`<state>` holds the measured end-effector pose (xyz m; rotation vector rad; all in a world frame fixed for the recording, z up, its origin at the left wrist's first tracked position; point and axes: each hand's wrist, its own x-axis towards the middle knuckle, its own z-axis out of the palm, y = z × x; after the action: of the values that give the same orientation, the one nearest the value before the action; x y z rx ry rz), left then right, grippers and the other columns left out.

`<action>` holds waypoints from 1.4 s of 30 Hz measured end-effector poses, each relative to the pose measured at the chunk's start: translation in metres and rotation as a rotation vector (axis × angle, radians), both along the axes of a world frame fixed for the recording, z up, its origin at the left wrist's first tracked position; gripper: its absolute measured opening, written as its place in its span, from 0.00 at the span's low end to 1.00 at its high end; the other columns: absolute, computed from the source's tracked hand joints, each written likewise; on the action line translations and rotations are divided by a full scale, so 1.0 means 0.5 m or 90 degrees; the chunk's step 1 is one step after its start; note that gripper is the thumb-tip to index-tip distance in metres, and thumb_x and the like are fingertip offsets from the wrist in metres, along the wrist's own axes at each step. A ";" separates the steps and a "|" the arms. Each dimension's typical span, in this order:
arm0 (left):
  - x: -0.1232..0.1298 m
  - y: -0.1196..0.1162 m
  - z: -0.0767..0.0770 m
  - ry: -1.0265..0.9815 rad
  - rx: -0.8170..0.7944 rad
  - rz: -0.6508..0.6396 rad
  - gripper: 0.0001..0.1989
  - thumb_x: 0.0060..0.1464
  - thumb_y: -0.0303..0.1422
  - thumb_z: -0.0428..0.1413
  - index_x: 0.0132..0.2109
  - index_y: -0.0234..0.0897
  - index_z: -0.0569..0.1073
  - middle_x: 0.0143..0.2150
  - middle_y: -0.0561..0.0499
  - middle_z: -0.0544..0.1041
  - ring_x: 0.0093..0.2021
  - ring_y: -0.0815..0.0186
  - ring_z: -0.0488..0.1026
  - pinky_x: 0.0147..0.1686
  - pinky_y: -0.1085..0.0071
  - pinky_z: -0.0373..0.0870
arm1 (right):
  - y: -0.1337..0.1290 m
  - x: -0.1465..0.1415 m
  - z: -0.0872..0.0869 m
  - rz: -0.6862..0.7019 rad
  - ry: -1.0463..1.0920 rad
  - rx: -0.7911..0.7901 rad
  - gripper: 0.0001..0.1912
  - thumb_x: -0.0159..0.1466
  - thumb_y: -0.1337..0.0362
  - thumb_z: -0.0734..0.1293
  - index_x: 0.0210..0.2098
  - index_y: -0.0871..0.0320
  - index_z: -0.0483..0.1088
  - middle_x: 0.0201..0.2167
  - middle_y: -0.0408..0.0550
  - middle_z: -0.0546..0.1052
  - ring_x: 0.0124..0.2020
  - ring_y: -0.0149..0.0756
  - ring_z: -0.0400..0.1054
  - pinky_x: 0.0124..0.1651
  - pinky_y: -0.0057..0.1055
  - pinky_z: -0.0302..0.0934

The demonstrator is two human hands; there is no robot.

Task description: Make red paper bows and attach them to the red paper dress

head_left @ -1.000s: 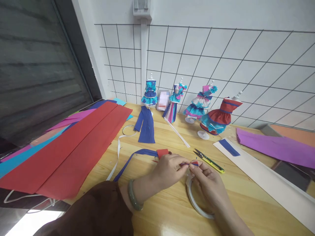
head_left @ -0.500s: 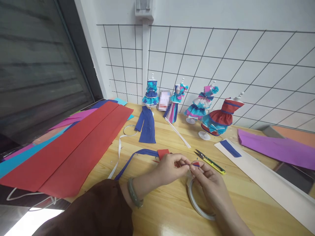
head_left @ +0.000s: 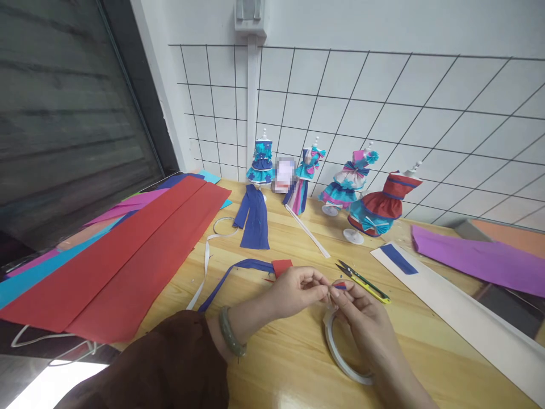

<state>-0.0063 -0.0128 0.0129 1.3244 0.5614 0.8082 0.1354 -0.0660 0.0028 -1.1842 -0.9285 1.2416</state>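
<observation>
A small folded red and blue piece of paper (head_left: 341, 286) sticks out from the pinched fingertips of my right hand (head_left: 361, 312). My left hand (head_left: 300, 292) is closed in a pinch right against it, thumb and forefinger meeting the right fingertips. What lies between the left fingers is hidden. Below the right hand a roll of white tape (head_left: 338, 355) stands out, partly covered by that hand, with a short pale strip running up toward the fingers. Behind the left hand lie a red paper piece (head_left: 281, 266) and a long blue strip (head_left: 227, 274).
Thread snips (head_left: 366, 284) with yellow handles lie beyond my right hand. Several doll stands in paper dresses, including a red one (head_left: 389, 196), line the wall. Large red sheets (head_left: 128, 250) cover the left; a white strip (head_left: 460, 318) and purple paper (head_left: 477, 258) lie right.
My hands stay pinched together at nearly the same spot. The folded red and blue piece has tilted slightly at the fingertips.
</observation>
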 end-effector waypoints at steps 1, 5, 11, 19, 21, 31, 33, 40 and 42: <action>0.000 0.000 0.000 -0.009 -0.006 -0.006 0.11 0.45 0.36 0.56 0.32 0.31 0.70 0.27 0.50 0.73 0.30 0.69 0.70 0.36 0.71 0.67 | 0.000 0.001 0.000 0.001 0.003 0.001 0.10 0.52 0.59 0.70 0.29 0.57 0.68 0.21 0.40 0.68 0.20 0.25 0.57 0.21 0.22 0.50; 0.002 0.001 -0.001 -0.034 -0.033 -0.023 0.12 0.45 0.37 0.57 0.32 0.30 0.70 0.26 0.50 0.72 0.30 0.70 0.70 0.36 0.71 0.66 | -0.001 -0.002 0.003 0.000 0.008 0.000 0.11 0.51 0.59 0.71 0.29 0.57 0.68 0.22 0.41 0.69 0.21 0.26 0.59 0.22 0.22 0.52; 0.001 0.004 0.000 -0.042 -0.084 -0.032 0.13 0.44 0.38 0.58 0.31 0.30 0.70 0.24 0.52 0.71 0.26 0.72 0.68 0.32 0.74 0.63 | -0.002 -0.012 0.015 -0.007 -0.023 0.021 0.11 0.50 0.58 0.71 0.28 0.57 0.69 0.20 0.41 0.68 0.20 0.28 0.59 0.21 0.23 0.51; -0.001 0.009 0.001 -0.055 -0.205 -0.061 0.11 0.41 0.35 0.59 0.28 0.30 0.70 0.20 0.53 0.71 0.22 0.73 0.66 0.27 0.75 0.60 | -0.003 -0.009 0.015 -0.002 -0.113 0.043 0.11 0.51 0.58 0.70 0.30 0.57 0.71 0.24 0.44 0.71 0.23 0.31 0.61 0.24 0.26 0.55; -0.001 0.012 0.000 -0.070 -0.228 -0.068 0.11 0.39 0.35 0.59 0.27 0.30 0.70 0.20 0.52 0.71 0.21 0.74 0.66 0.27 0.75 0.60 | -0.003 -0.006 0.014 0.009 -0.126 0.051 0.11 0.51 0.58 0.70 0.31 0.57 0.71 0.24 0.45 0.72 0.24 0.32 0.62 0.25 0.27 0.56; -0.010 0.017 -0.011 -0.122 -0.327 -0.102 0.08 0.44 0.31 0.57 0.28 0.29 0.70 0.23 0.51 0.70 0.23 0.75 0.66 0.26 0.77 0.60 | 0.003 0.001 0.002 0.027 -0.121 0.038 0.13 0.52 0.56 0.70 0.32 0.57 0.70 0.26 0.45 0.73 0.24 0.31 0.62 0.25 0.25 0.54; -0.010 0.016 -0.011 -0.128 -0.344 -0.126 0.07 0.44 0.31 0.57 0.28 0.29 0.70 0.23 0.51 0.70 0.23 0.75 0.66 0.26 0.77 0.60 | 0.003 0.001 0.002 0.026 -0.126 0.035 0.13 0.51 0.56 0.70 0.31 0.58 0.70 0.25 0.45 0.72 0.24 0.31 0.62 0.24 0.25 0.54; -0.013 0.017 -0.009 -0.129 -0.414 -0.166 0.04 0.45 0.28 0.56 0.28 0.30 0.72 0.24 0.52 0.70 0.24 0.75 0.67 0.28 0.76 0.62 | 0.003 0.001 0.000 0.028 -0.117 0.049 0.11 0.51 0.57 0.70 0.30 0.57 0.70 0.26 0.44 0.73 0.23 0.31 0.62 0.25 0.26 0.55; -0.015 0.019 -0.008 -0.110 -0.417 -0.178 0.04 0.44 0.29 0.56 0.28 0.30 0.72 0.24 0.52 0.71 0.24 0.74 0.67 0.27 0.75 0.62 | 0.002 0.003 -0.002 0.033 -0.129 0.059 0.10 0.52 0.58 0.69 0.31 0.57 0.71 0.26 0.44 0.73 0.24 0.31 0.62 0.26 0.26 0.56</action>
<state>-0.0140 -0.0033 0.0087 0.6986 0.4375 0.4416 0.1369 -0.0649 0.0020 -1.2342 -1.1603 1.1220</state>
